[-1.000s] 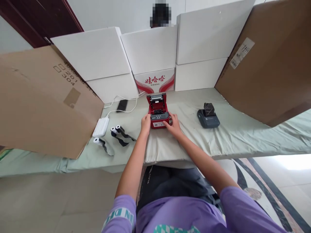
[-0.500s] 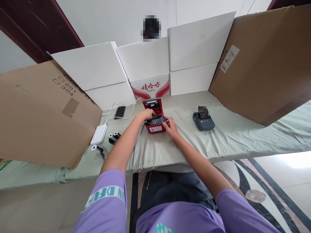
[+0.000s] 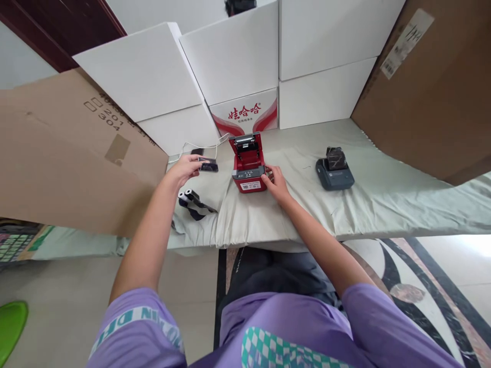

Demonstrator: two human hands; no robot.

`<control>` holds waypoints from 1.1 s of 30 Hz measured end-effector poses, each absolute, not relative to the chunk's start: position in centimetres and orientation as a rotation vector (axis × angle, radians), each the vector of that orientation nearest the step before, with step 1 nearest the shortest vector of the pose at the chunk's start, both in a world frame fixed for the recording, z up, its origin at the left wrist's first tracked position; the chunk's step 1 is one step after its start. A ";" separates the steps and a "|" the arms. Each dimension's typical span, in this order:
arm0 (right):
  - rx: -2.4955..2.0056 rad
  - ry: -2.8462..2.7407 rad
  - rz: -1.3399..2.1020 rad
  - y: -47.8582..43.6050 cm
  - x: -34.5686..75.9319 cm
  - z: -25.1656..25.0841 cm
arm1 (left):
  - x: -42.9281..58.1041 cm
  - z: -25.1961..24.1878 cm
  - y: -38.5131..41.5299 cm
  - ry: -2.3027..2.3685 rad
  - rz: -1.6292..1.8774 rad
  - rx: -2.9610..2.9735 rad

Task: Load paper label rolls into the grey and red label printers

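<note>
Printer (image 3: pixel 250 179), red-and-grey, boxy, lid (image 3: pixel 246 143) raised; right hand (image 3: pixel 276 186), loosely spread, against its side; left hand (image 3: pixel 186 168), apart from it, pinching small black marbled object (image 3: pixel 209 166).

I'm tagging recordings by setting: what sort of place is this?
Probably a makeshift indoor workstation: a cloth-covered table, white boxes stacked along its far side like a partition, and an open red printer-like device on the cloth.
</note>
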State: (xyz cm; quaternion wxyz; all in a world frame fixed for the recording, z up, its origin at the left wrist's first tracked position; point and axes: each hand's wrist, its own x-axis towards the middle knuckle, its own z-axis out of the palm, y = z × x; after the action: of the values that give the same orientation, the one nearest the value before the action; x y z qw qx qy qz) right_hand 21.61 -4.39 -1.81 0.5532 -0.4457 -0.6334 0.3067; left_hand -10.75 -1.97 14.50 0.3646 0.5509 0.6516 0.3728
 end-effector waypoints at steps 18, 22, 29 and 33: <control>-1.050 -1.470 0.743 -3.9 21.6 -2.2 | -20.9 11.4 -6.2 2.249 0.579 1.656; -1.049 -1.475 0.752 -3.9 21.7 -2.1 | -21.5 9.8 -7.7 2.142 0.196 1.771; -1.078 -1.481 0.776 -4.0 21.6 -2.1 | -21.1 14.0 -11.7 2.294 0.614 1.697; -1.079 -1.499 0.768 -3.9 21.5 -2.2 | -16.3 18.6 -13.7 1.472 1.429 1.599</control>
State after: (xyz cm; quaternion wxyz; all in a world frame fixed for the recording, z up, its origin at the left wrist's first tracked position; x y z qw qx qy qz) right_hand 21.52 -3.93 -2.19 0.5403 -0.4538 -0.6306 0.3232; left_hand -16.34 -13.70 18.62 0.2670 0.5925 0.5454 0.5294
